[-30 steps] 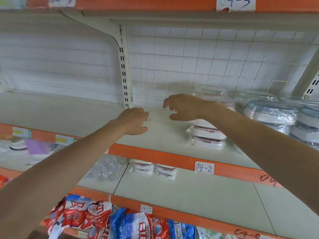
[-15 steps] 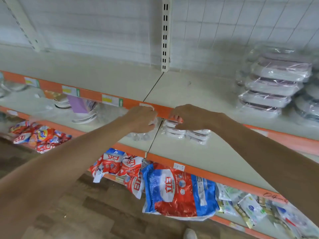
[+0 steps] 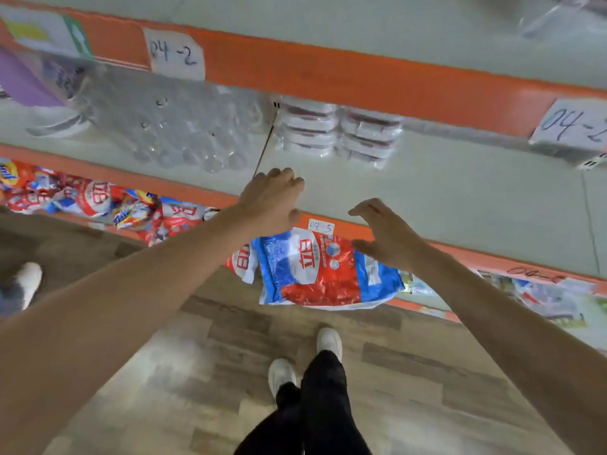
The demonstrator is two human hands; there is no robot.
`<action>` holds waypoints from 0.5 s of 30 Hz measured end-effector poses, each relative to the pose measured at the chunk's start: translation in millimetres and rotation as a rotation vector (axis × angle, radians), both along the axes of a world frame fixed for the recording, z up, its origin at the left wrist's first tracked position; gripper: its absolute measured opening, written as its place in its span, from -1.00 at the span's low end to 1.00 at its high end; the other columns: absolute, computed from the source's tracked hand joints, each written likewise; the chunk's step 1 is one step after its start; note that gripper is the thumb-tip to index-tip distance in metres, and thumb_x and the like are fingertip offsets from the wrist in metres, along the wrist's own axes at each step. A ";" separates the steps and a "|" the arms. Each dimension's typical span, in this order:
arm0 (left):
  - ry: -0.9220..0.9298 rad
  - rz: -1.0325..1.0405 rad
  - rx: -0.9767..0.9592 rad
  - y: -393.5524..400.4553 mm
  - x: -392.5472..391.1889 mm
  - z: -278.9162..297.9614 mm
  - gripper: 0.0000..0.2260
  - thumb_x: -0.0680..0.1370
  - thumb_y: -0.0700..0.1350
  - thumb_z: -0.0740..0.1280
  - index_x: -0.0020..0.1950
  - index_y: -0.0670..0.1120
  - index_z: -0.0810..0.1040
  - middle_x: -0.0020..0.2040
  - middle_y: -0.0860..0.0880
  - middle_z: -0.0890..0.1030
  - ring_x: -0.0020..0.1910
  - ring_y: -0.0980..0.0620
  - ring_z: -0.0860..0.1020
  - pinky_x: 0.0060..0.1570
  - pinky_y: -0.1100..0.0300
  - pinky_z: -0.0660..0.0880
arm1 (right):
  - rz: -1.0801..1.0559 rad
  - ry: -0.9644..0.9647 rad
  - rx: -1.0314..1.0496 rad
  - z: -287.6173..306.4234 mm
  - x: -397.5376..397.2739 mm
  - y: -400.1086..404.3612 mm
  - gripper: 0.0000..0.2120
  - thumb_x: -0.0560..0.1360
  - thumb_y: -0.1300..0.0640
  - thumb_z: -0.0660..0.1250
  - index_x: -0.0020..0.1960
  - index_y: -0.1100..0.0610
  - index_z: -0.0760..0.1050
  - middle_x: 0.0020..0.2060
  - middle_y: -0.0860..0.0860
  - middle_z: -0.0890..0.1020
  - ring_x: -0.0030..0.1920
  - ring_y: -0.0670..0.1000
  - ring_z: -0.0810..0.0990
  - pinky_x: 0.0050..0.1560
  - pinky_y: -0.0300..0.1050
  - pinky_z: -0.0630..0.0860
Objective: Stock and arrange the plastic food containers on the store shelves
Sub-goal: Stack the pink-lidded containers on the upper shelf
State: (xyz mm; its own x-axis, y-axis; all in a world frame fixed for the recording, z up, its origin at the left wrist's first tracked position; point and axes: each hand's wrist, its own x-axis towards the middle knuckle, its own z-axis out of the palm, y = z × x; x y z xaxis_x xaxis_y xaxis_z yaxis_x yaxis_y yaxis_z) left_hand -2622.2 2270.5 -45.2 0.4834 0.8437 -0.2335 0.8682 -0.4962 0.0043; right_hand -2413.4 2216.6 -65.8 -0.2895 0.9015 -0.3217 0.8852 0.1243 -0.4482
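Though blurred, seemingly two container stacks [image 3: 340, 133].

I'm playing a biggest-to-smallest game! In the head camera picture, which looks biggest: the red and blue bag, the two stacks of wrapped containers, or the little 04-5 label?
1. The red and blue bag looks largest, though it hangs nearer the camera.
2. The two stacks of wrapped containers, taken together.
3. The 04-5 label, clearly smallest.
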 end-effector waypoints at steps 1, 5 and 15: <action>-0.009 0.011 -0.015 4.3 8.9 -14.0 -0.62 0.53 -0.05 0.26 0.31 -0.18 0.39 0.21 -0.15 0.43 0.20 -0.14 0.42 0.15 -0.03 0.39 | -0.054 0.020 -0.013 -13.7 10.1 3.1 -0.47 0.48 0.15 0.38 0.40 0.18 0.31 0.33 0.10 0.34 0.33 0.07 0.37 0.30 -0.15 0.27; -0.092 0.075 -0.041 24.1 44.7 -65.9 -0.59 0.53 -0.03 0.27 0.32 -0.18 0.37 0.24 -0.15 0.40 0.23 -0.15 0.39 0.17 -0.04 0.37 | -0.266 0.067 -0.048 -59.3 48.7 16.3 -0.48 0.47 0.16 0.40 0.38 0.19 0.34 0.30 0.11 0.39 0.27 0.09 0.43 0.28 -0.11 0.32; -0.239 0.148 0.009 72.9 77.9 -120.9 -0.58 0.51 -0.04 0.28 0.32 -0.19 0.36 0.24 -0.15 0.39 0.22 -0.15 0.38 0.15 -0.02 0.38 | -0.497 0.147 0.003 -102.0 102.2 83.2 -0.46 0.45 0.07 0.42 0.36 0.15 0.34 0.27 0.06 0.47 0.26 -0.02 0.46 0.27 -0.11 0.37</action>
